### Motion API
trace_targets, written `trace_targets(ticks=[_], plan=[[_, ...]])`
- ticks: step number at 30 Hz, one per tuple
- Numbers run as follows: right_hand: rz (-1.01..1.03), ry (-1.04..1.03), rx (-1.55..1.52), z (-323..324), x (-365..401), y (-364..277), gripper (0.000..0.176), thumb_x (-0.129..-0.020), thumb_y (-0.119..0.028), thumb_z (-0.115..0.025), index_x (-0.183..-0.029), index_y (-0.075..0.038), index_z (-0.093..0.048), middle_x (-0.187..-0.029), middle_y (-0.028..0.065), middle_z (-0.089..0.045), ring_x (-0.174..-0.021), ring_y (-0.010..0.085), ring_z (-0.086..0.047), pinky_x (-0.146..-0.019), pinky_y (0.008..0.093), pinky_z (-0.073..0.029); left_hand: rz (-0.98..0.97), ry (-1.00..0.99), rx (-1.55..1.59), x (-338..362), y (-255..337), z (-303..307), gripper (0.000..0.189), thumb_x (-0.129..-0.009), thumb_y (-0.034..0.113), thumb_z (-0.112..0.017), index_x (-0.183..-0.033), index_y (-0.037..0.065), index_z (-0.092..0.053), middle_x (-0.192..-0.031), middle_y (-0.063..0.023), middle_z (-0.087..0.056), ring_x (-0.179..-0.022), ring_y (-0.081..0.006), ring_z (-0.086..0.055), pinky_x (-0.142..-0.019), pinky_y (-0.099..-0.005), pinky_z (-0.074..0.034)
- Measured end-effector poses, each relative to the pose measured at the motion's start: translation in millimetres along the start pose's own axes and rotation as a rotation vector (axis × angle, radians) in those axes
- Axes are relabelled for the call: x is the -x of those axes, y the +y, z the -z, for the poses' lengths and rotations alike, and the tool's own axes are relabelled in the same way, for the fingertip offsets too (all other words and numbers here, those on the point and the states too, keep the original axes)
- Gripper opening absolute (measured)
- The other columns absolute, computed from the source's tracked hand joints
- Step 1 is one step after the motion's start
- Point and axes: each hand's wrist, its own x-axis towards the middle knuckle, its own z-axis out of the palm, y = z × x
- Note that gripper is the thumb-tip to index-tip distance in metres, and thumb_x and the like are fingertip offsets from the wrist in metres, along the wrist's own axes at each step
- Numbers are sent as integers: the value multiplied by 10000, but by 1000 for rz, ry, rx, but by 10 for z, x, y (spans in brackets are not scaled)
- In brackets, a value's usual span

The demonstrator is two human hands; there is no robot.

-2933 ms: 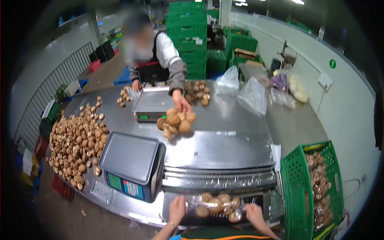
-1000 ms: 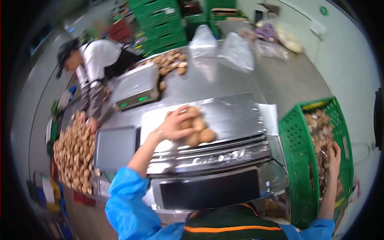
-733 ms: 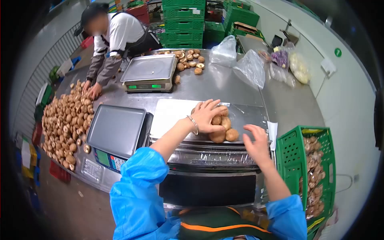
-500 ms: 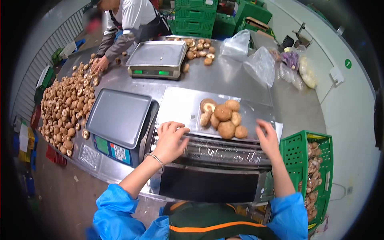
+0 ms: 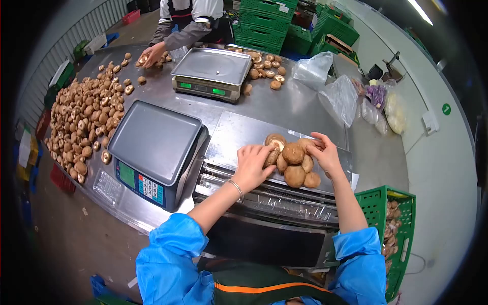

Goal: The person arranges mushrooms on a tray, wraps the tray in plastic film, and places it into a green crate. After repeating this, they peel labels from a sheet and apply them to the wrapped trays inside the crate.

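A small heap of brown mushrooms (image 5: pixel 293 154) lies on a metal plate (image 5: pixel 235 133) in front of me. At its left side, my left hand (image 5: pixel 252 163) curls its fingers and thumb round a mushroom (image 5: pixel 273 156). My right hand (image 5: pixel 326 156) closes its fingertips on another mushroom (image 5: pixel 305 144) at the upper right of the heap, partly covering it. Nearer to me, below the plate, is a metal wrapping machine (image 5: pixel 274 202) with a shiny clear film along its roller.
A scale (image 5: pixel 155 142) stands left of the plate, beside a large mushroom pile (image 5: pixel 86 122). Behind is a second scale (image 5: pixel 211 66); a co-worker's hand (image 5: pixel 152 55) handles mushrooms there. Clear plastic bags (image 5: pixel 338 99) lie at the back right. A green crate (image 5: pixel 373 201) of mushrooms stands at right.
Both my hands have moved inward from the sides of the heap and now grip mushrooms in it. The co-worker's hands have moved away from the large pile. The view has shifted.
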Motion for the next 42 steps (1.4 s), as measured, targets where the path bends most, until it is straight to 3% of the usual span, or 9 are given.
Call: trace_targets(ticks=[4,10,17,22,28,33,36,38,42], plan=[[-38,186,-303,110,115,0,458,-766,-91,-662,-1180,-23,-477,-1109,157,-553,-1005,184,-548,-873,292,-434,373,-128,713,-23,-91,23,456,-743,243,-679,-1147,90,-531,-971,-106,-573,-863,-257,-550,-789,-340,-461],[-8,177,-617,89,266,-123,357,-809,-120,-619,-1137,-32,-511,-1048,66,-575,-971,129,-535,-821,260,-418,188,-280,208,-88,-267,177,331,-807,282,-611,-1082,99,-596,-947,-122,-568,-937,-264,-472,-859,-341,-385],[115,134,-41,-24,490,28,295,-809,-134,-596,-1082,-27,-565,-991,63,-584,-866,134,-546,-787,258,-430,155,-76,237,19,-232,147,391,-820,280,-602,-1116,29,-550,-986,-140,-554,-953,-283,-481,-848,-355,-404],[247,106,238,-13,638,-50,443,-776,-191,-628,-1186,-72,-508,-1076,81,-559,-964,194,-524,-848,314,-401,155,-274,240,-57,-196,202,365,-799,214,-626,-1101,20,-553,-966,-153,-577,-905,-267,-536,-812,-347,-452],[127,46,77,113,768,-35,544,-767,-213,-640,-1258,-85,-445,-1195,108,-516,-1109,217,-481,-902,339,-370,-12,48,104,142,-266,153,358,-798,179,-627,-1100,3,-550,-937,-149,-604,-757,-225,-608,-716,-310,-498],[246,100,178,24,695,-100,561,-760,-199,-642,-1263,-63,-433,-1191,130,-515,-1110,241,-485,-936,360,-369,268,-166,391,80,-68,187,368,-803,172,-611,-1122,6,-534,-1000,-167,-577,-813,-255,-590,-745,-339,-488],[297,271,318,205,869,-50,456,-746,-133,-636,-1167,-30,-495,-1063,139,-575,-993,240,-551,-886,336,-415,132,-25,180,291,-92,324,350,-790,170,-616,-1098,17,-548,-981,-148,-576,-926,-289,-534,-796,-362,-448],[200,356,403,487,1186,-7,200,-741,-149,-648,-880,-12,-604,-840,121,-587,-785,247,-562,-716,354,-436,42,18,-263,555,30,730,284,-730,205,-667,-970,70,-597,-869,-96,-555,-896,-275,-482,-771,-388,-357],[-105,324,1059,544,1850,289,279,-723,-326,-672,-699,-49,-641,-756,97,-555,-752,268,-503,-706,399,-363,169,-84,-541,999,66,864,259,-715,322,-671,-716,63,-656,-773,-84,-534,-852,-267,-451,-790,-399,-314]])
